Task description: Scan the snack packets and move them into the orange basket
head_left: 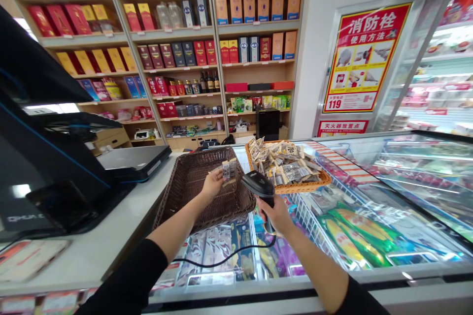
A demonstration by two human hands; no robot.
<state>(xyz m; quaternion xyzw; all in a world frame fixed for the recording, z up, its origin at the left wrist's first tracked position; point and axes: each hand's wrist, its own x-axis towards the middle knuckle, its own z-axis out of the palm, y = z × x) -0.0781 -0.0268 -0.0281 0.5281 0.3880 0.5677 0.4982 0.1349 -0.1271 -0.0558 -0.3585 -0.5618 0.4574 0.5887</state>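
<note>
Over the dark brown wicker basket [173, 192], my left hand [213, 182] pinches a small snack packet [229, 171] with a clear window and tan edges. My right hand [275, 211] is wrapped round the handle of a black barcode scanner [258, 183], whose head points left toward the packet. The scanner's cable [221, 264] droops to the left across the freezer glass. Just beyond the scanner, an orange wicker basket [306, 188] holds a heap of similar small packets [291, 165].
Both baskets rest on a glass-topped chest freezer [354, 266] with bagged frozen goods inside. A white counter [92, 251] with a black checkout machine [48, 167] stands at left. Behind are shelves of boxed bottles [192, 54] and a red fire-hydrant sign [365, 59].
</note>
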